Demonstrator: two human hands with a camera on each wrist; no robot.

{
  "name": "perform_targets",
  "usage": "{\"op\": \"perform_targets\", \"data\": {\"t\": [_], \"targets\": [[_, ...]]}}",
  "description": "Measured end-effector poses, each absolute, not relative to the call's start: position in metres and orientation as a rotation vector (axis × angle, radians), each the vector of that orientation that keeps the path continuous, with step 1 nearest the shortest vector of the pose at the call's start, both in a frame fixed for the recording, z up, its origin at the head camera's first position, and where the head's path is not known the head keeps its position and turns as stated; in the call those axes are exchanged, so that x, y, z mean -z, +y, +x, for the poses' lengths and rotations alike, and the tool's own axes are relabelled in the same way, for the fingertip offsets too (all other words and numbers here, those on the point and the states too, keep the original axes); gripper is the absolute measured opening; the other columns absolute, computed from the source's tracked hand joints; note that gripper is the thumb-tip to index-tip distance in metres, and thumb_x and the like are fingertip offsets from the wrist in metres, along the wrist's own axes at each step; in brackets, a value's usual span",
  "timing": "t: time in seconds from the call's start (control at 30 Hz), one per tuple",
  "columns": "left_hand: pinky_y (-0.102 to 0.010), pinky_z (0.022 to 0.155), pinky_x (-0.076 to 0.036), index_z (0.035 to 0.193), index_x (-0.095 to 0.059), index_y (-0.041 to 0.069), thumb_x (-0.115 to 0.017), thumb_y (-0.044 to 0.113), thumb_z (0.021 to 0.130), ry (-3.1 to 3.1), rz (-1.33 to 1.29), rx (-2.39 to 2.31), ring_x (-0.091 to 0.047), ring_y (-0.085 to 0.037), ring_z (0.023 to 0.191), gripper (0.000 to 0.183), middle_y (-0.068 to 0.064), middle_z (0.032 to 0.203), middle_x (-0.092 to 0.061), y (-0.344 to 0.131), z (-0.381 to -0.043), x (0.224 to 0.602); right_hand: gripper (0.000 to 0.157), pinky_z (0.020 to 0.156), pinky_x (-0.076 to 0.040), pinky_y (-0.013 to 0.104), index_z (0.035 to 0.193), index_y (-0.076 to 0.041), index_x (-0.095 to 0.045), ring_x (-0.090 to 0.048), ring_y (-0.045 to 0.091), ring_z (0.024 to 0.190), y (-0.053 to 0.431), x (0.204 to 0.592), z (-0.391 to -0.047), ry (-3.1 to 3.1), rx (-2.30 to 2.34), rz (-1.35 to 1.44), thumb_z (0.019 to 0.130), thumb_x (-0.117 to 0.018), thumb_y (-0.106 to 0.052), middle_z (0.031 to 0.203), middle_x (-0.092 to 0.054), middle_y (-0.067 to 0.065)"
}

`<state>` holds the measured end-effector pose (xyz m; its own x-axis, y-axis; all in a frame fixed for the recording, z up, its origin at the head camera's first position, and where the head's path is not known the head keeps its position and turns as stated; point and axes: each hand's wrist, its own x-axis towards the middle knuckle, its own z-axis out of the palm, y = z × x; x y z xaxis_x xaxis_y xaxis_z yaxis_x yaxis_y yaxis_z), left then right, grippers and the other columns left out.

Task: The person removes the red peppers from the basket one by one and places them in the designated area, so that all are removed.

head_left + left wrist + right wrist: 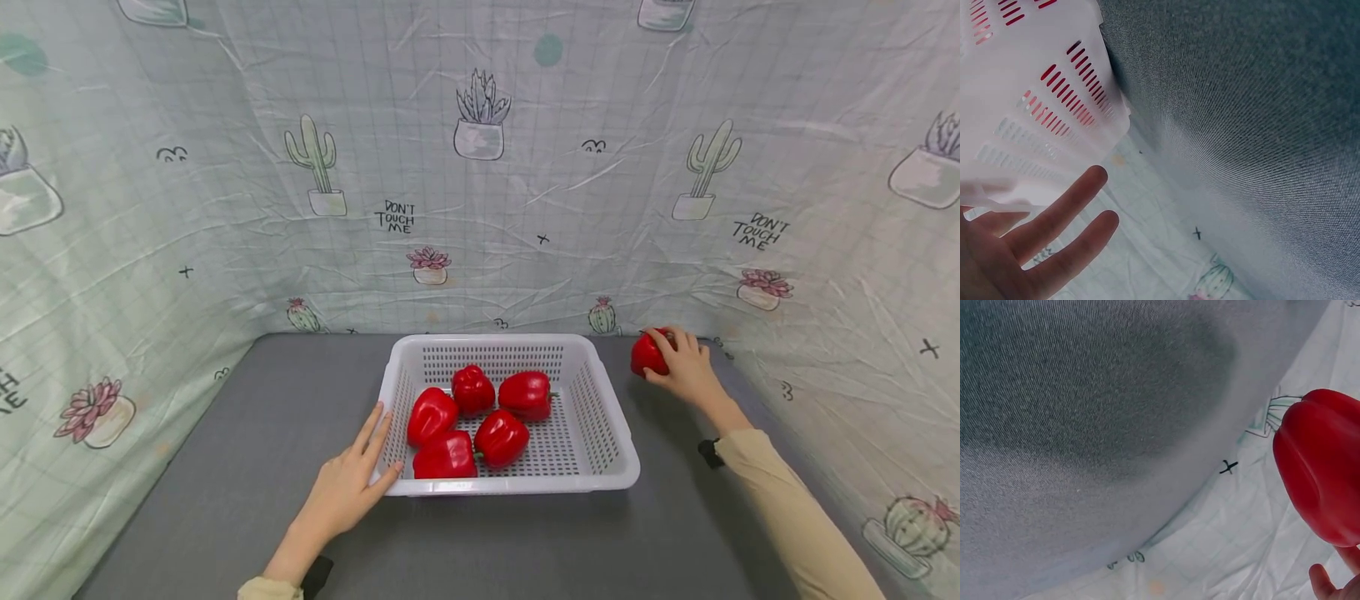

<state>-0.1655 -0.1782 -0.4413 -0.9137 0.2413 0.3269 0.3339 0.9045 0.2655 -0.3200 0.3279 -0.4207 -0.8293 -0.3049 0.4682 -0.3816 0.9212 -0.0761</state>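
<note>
A white perforated plastic basket (600, 482) sits on the grey table with several red bell peppers (502, 438) inside, mostly in its left and middle part. My left hand (341, 483) rests on the basket's left rim near the front corner, fingers straight; the left wrist view shows the fingers (1079, 250) extended beside the basket wall (1035, 119). Right of the basket, toward the back of the table, my right hand (686, 367) grips another red bell pepper (648, 354). That bell pepper (1322, 465) fills the right side of the right wrist view, held above the table surface.
The grey table (525, 550) spreads around the basket on all sides. A pale curtain (510, 208) printed with cacti and potted plants hangs behind and along both sides, meeting the table's back edge.
</note>
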Motion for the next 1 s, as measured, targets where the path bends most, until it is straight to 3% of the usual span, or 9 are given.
{"op": "perform_targets", "data": {"t": [0.63,1.0], "targets": [[-0.031,0.059,-0.051,0.139,-0.031,0.012,-0.057,0.04,0.081,-2.787,-0.419,0.447,-0.061,-0.025,0.093,0.069,-0.007,0.147,-0.026,-0.179,-0.166,0.441,0.066,0.072,-0.029,0.061,0.131,-0.009,-0.037,-0.032,0.044,0.108,0.326,0.442,-0.348,-2.738,-0.122,0.433,0.074,-0.069,-0.023,0.127,-0.034,0.022],[-0.031,0.058,-0.05,0.139,-0.031,0.012,-0.056,0.039,0.082,-2.791,-0.428,0.457,-0.061,-0.026,0.096,0.068,-0.007,0.147,-0.026,-0.178,-0.166,0.44,0.066,0.079,-0.031,0.063,0.133,-0.01,-0.034,-0.034,0.043,0.114,0.319,0.445,-0.359,-2.865,-0.159,0.47,0.077,-0.067,-0.02,0.13,-0.033,0.022]]}}
